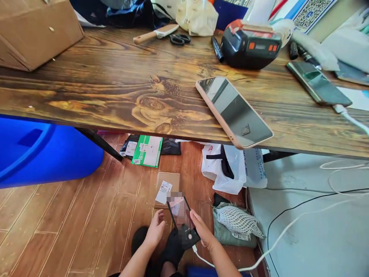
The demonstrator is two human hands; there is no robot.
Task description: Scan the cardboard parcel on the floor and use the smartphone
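Observation:
Below the table edge, my right hand [204, 230] grips a smartphone [188, 234] along its right side. The phone's lit screen shows a camera picture of the floor, and a white charging cable [200, 257] runs from its lower end. My left hand [156, 227] is just left of the phone, apart from it and holding nothing, its fingers loosely bent. Under the phone's upper end lies a flat cardboard parcel [170, 181] with a white label. Black shoes [170, 248] show beneath my hands.
On the wooden table [115, 88] lie a pink-cased phone [236, 111] overhanging the front edge, another phone [318, 82], a knife [155, 34], scissors [180, 39] and a label printer [250, 44]. A blue bin [72, 154] stands left; bags [227, 173] and a net-wrapped parcel [238, 221] lie right.

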